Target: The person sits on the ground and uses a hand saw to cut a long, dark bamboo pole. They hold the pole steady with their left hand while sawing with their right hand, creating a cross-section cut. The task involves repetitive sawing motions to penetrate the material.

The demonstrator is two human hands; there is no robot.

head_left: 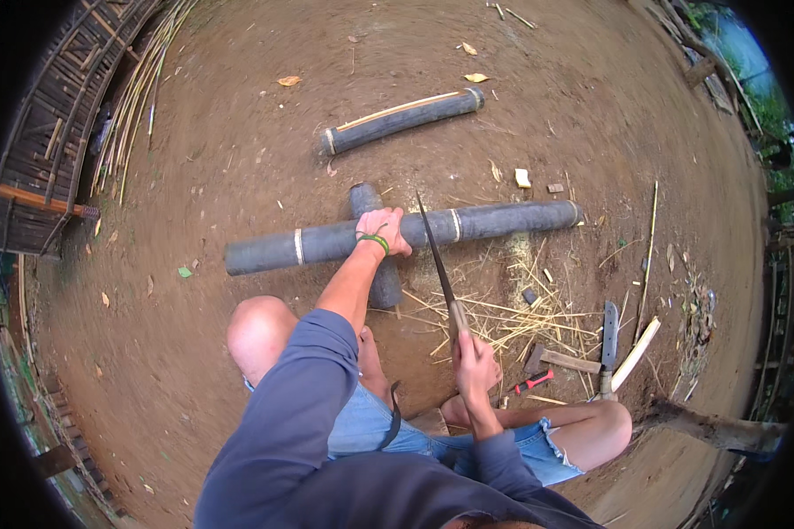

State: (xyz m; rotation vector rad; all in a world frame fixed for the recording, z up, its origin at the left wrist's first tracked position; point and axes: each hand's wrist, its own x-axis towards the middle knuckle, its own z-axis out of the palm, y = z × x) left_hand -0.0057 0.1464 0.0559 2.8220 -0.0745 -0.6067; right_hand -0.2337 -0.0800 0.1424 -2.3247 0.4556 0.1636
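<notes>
A long dark bamboo pole (512, 219) with pale rings lies across a shorter bamboo piece (385, 286) on the dirt. My left hand (383, 231), a green band at its wrist, grips the pole where the two cross; some of its fingertips are hidden. In my right hand (475, 363) is the handle of a handsaw (439, 261) with a narrow, dark, tapering blade. That blade crosses the pole just right of my left hand, its tip past the far side. Whether the blade touches the bamboo I cannot tell.
Another bamboo length (406, 120) lies farther off. Thin split strips (529, 322) litter the ground right of the pole. Near my right knee are a hammer (569, 361), a red-handled tool (533, 381) and a broad-bladed knife (609, 339). A woven bamboo wall (57, 115) stands far left.
</notes>
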